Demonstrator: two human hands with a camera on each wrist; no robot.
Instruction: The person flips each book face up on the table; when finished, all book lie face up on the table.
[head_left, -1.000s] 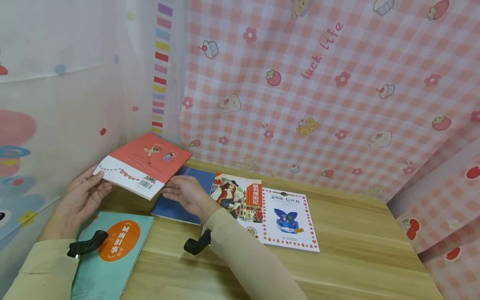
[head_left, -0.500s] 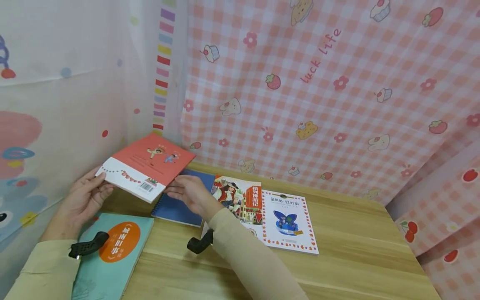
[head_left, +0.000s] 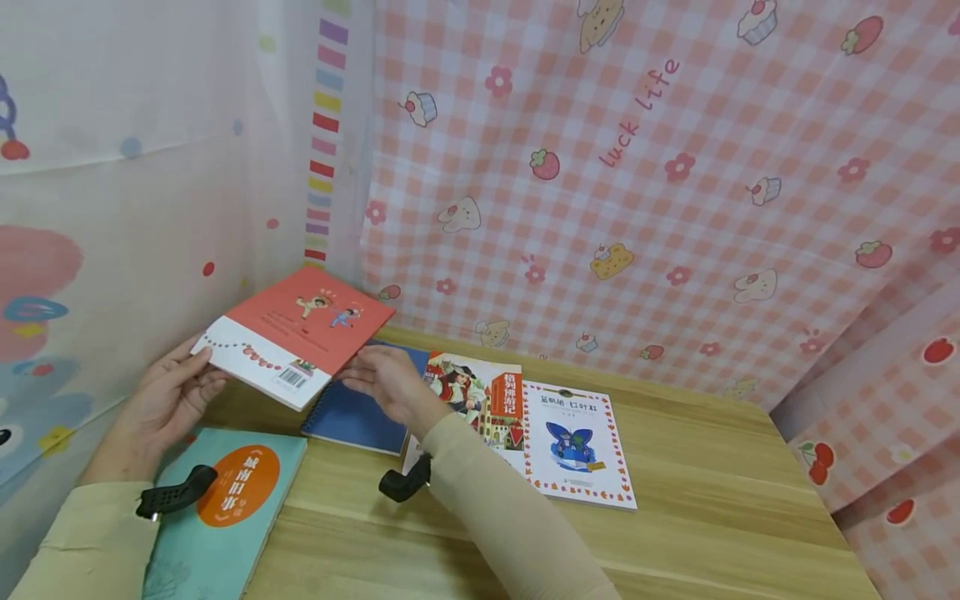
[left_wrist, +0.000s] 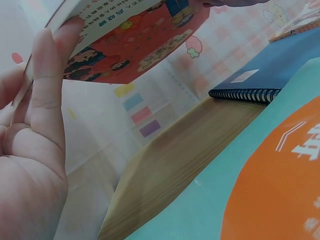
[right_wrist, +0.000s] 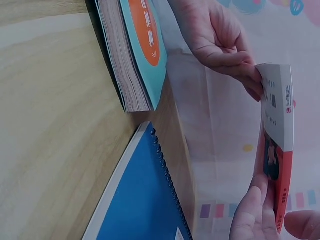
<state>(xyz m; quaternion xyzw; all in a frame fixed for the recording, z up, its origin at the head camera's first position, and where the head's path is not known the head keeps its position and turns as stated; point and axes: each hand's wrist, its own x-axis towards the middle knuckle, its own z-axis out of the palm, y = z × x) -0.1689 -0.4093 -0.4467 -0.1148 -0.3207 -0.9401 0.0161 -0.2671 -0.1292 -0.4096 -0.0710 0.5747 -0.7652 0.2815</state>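
A red-and-white book [head_left: 303, 321] is held above the table's back left corner, tilted, its barcode side up. My left hand [head_left: 171, 392] pinches its near left corner between thumb and fingers, which the left wrist view shows closely at the book's edge. On the opposite side, my right hand [head_left: 393, 383] holds the right edge. In the right wrist view, the right fingers [right_wrist: 255, 207] lie under the book and the thumb [right_wrist: 302, 224] is on its other side. Below the right hand lies a blue spiral notebook [head_left: 356, 421]. A thick teal book [head_left: 183, 542] with an orange oval is nearest the left forearm.
Right of the notebook lies a book with a pirate-like figure [head_left: 465, 392], partly covered by the right sleeve. Beside it is a white book with a blue butterfly shape [head_left: 577, 450]. Patterned cloths [head_left: 637, 217] hang behind and at both sides of the wooden table [head_left: 712, 500].
The red-and-white book and my right hand have shifted slightly to the right. Both hands keep their hold. The books on the table stay in place; the view has tilted a little.
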